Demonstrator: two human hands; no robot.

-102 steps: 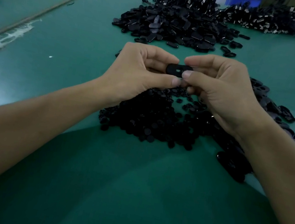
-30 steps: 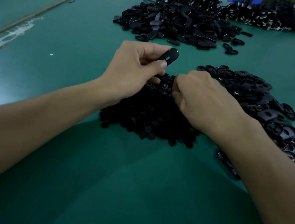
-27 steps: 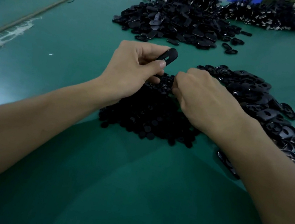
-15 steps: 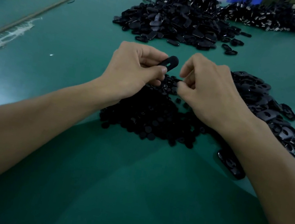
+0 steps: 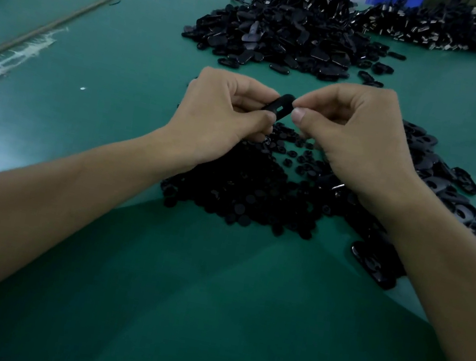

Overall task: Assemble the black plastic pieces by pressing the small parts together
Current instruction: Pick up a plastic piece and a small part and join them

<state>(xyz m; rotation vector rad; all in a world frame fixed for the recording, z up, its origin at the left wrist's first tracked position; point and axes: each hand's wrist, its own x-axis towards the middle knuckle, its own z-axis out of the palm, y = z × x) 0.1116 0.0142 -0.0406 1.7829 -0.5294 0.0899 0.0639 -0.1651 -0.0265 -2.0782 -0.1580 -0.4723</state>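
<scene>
Above the heap (image 5: 244, 191), hands (image 5: 219, 116) (image 5: 361, 138) pinch slotted piece (image 5: 278, 109) (tilted).

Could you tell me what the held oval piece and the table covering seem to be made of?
Oval piece: likely moulded plastic, black, semi-matt, with a clean-edged slot. Table covering: seemingly green rubber or vinyl mat, smooth, with soft glare at the left.

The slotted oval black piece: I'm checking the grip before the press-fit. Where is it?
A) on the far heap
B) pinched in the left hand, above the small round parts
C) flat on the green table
B: the left hand pinches the oval piece between thumb and fingers, raised over the pile of small round parts.
</scene>
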